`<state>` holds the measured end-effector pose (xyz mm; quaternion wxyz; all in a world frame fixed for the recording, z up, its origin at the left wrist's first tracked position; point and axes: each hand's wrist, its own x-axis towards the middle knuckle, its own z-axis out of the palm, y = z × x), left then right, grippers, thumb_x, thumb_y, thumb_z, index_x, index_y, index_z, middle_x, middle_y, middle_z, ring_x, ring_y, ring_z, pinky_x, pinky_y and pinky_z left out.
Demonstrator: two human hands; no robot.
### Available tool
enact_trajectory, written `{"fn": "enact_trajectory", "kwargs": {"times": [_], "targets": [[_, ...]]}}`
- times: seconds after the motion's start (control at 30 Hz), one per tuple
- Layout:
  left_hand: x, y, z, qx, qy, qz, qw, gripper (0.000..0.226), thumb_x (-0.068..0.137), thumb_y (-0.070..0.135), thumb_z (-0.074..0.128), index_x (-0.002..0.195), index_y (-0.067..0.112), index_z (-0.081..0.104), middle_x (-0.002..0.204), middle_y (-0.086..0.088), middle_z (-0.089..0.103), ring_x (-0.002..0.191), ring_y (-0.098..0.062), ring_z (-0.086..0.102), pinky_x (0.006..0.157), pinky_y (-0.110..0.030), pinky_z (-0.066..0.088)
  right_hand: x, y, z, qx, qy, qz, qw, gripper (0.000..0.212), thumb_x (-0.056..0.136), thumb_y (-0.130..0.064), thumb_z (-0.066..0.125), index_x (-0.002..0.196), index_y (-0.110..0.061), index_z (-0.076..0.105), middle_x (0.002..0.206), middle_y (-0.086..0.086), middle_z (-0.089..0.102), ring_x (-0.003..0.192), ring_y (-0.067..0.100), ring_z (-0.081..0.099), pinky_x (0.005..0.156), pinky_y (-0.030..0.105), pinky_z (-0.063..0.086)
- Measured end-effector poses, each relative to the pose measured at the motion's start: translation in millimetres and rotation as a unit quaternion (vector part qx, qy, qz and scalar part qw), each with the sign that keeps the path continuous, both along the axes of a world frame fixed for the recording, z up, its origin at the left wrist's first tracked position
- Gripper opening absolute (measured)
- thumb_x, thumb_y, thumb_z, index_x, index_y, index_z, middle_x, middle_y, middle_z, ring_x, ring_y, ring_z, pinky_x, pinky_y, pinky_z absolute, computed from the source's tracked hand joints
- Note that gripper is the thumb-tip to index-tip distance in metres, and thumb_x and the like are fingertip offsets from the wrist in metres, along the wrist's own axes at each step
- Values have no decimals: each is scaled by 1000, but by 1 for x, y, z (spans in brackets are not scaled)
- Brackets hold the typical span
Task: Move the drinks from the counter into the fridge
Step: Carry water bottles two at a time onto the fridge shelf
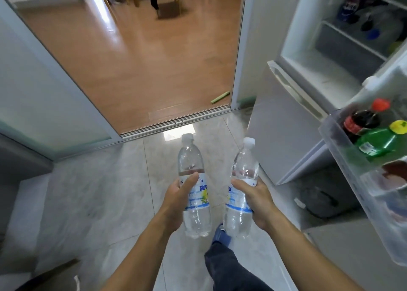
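I hold two clear plastic water bottles with white caps and blue-and-white labels over the tiled floor. My left hand (176, 199) grips the left bottle (193, 176) around its label. My right hand (257, 199) grips the right bottle (242, 174) the same way. Both bottles stand nearly upright, a little apart. The fridge (326, 55) stands open at the upper right. Its door shelf (343, 158) at the right edge carries a dark cola bottle (361, 120) with a red cap and a green bottle (378, 143) with a yellow cap.
Inside the fridge lie a blue can (350, 4) and more bottles (383, 24) on a shelf. The lower fridge door (286, 123) is closed. A doorway (154, 55) ahead leads to a wooden floor. A grey counter edge (19, 156) sits at the left.
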<state>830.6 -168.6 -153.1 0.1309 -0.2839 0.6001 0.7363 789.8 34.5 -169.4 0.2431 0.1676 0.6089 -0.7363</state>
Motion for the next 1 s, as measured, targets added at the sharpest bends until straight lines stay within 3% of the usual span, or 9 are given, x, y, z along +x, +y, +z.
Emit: {"fn": "enact_trajectory", "kwargs": {"times": [0.13, 0.27, 0.37, 0.47, 0.6, 0.7, 0.9, 1.0], "targets": [[-66, -14, 9, -15, -2, -23, 1000, 64, 69, 56, 70, 114, 10, 64, 99, -15, 76, 88, -33, 75, 70, -39, 61, -61, -8, 1, -3, 8, -24, 1000, 66, 57, -39, 85, 118, -23, 64, 106, 11, 74, 93, 31, 74, 83, 52, 60], [-127, -22, 12, -20, 1, -30, 999, 66, 72, 55, 67, 116, 7, 63, 102, -20, 74, 91, -38, 73, 76, -44, 61, -117, -7, 1, -14, 13, -61, 998, 61, 59, -36, 84, 116, -25, 66, 104, 8, 75, 91, 28, 75, 76, 45, 62], [-172, -25, 13, -14, 0, -47, 999, 67, 70, 55, 67, 117, 8, 61, 101, -18, 75, 92, -37, 73, 75, -43, 62, -153, -9, -2, -9, 13, -81, 997, 60, 63, -32, 83, 119, -22, 64, 105, 11, 74, 92, 30, 74, 81, 48, 61], [-212, -27, 11, 2, -8, -59, 998, 66, 71, 53, 68, 119, 8, 60, 102, -19, 75, 90, -36, 73, 74, -42, 61, -183, -11, -3, -6, 9, -113, 993, 50, 70, -25, 82, 116, -20, 64, 105, 13, 74, 93, 34, 73, 83, 50, 60], [-272, -34, 5, 18, -10, -95, 995, 65, 73, 51, 68, 118, 6, 60, 98, -18, 75, 85, -34, 74, 66, -39, 61, -221, -14, -8, 23, 9, -159, 987, 34, 80, -17, 79, 111, -22, 65, 101, 11, 75, 88, 30, 75, 73, 41, 62], [-323, -39, 0, 31, -16, -135, 990, 62, 72, 48, 70, 117, 7, 61, 93, -16, 75, 77, -29, 75, 62, -36, 59, -250, -17, -13, 36, -1, -208, 978, 41, 77, -16, 82, 114, -20, 64, 100, 13, 75, 89, 32, 75, 75, 43, 62], [-428, -40, 0, 20, -20, -222, 975, 37, 81, 45, 75, 111, 24, 68, 101, -12, 77, 88, -32, 75, 73, -45, 62, -307, -30, 2, 46, -3, -318, 947, 69, 46, -37, 89, 110, -24, 66, 94, 6, 76, 84, 25, 76, 74, 43, 61], [-471, -31, 13, 35, -5, -276, 961, 47, 71, 51, 81, 111, 29, 70, 102, -8, 77, 89, -29, 76, 70, -42, 62, -330, -31, 11, 45, 7, -368, 929, 67, 44, -38, 89, 107, -27, 68, 92, 3, 77, 85, 24, 76, 72, 42, 62]]}}
